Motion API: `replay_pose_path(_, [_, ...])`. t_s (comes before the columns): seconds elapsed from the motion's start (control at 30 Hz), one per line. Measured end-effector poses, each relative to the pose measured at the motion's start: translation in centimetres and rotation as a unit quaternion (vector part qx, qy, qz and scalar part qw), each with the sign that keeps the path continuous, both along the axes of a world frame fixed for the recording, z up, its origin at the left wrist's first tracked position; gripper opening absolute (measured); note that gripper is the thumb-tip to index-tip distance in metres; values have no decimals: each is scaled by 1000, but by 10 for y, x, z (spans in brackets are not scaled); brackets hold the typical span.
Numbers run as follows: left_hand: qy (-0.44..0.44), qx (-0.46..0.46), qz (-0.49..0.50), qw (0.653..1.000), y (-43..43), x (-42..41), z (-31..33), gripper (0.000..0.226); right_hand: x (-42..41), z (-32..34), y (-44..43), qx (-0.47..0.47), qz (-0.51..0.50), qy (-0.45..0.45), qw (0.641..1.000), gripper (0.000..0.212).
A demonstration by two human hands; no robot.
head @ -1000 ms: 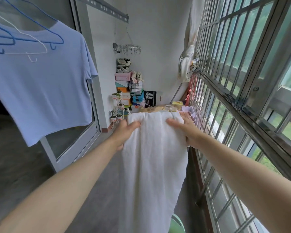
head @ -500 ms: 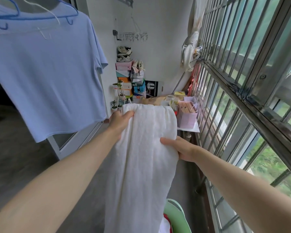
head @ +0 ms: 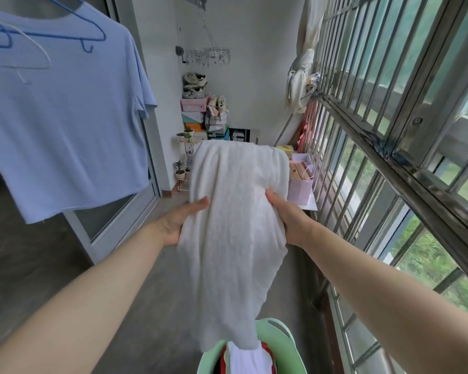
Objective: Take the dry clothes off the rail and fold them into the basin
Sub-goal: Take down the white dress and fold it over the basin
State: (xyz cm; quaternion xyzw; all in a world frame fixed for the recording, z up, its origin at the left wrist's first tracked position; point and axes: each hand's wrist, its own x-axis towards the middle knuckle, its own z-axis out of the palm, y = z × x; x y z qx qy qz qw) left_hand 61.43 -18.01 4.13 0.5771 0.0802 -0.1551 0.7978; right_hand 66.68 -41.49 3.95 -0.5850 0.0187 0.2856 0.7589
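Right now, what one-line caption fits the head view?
White towel gripped by left hand and right hand over the basin; blue shirt hangs at left.

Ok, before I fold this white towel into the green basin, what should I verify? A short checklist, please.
1. Left hand grips white terry towel: ok.
2. Right hand grips opposite edge: ok.
3. Towel end above pale green plastic basin: ok.
4. Towel folded flat: not ok, lower end hangs loose.
5. Room in basin: cannot tell; red and white clothes inside.
6. Light blue T-shirt taken down: not ok.
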Motion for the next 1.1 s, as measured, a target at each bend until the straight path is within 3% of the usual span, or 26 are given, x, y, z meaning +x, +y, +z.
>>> replay_pose_path(0.07, [-7,-4,-22,1000,-7,-2,-10,94,2,2,-1,9,-15,3,1000,24])
replay_pose_path(0.13, [-29,10,-9,999,-13,0,-12,93,3,3,-3,5,-20,8,1000,25])
replay_pose_path(0.3, [-36,43,48,997,-23,3,-10,44,4,4,-7,-56,-10,33,998,39])
replay_pose_path(0.4, [-37,67,92,993,-28,6,-16,45,3,2,-9,-74,11,22,997,45])
replay_pose_path(0.43, [-35,75,109,991,-30,8,-19,46,3,-1,-11,-78,20,4,997,52])
replay_pose_path(0.53, [-43,100,152,982,-31,12,-25,48,8,-12,-15,-83,37,-71,993,107])
replay_pose_path(0.63, [-69,126,162,976,-29,15,-28,80,5,-16,-15,-101,39,-167,980,126])
replay_pose_path(0.7, [-90,139,165,972,-31,17,-28,81,0,-14,-14,-165,51,-269,948,124])
replay_pose_path(0.8, [-112,192,188,957,-31,22,-30,88,-4,-16,-10,-283,110,-409,860,123])
replay_pose_path(0.9, [-141,221,189,946,-30,23,-28,83,-6,-21,-3,-397,159,-451,784,122])
replay_pose_path(1.0, [-155,251,174,940,-29,20,-24,66,-3,-24,2,-458,112,-466,748,110])
replay_pose_path(1.1, [-173,262,134,940,-29,18,-18,64,0,-22,4,-468,60,-470,746,92])
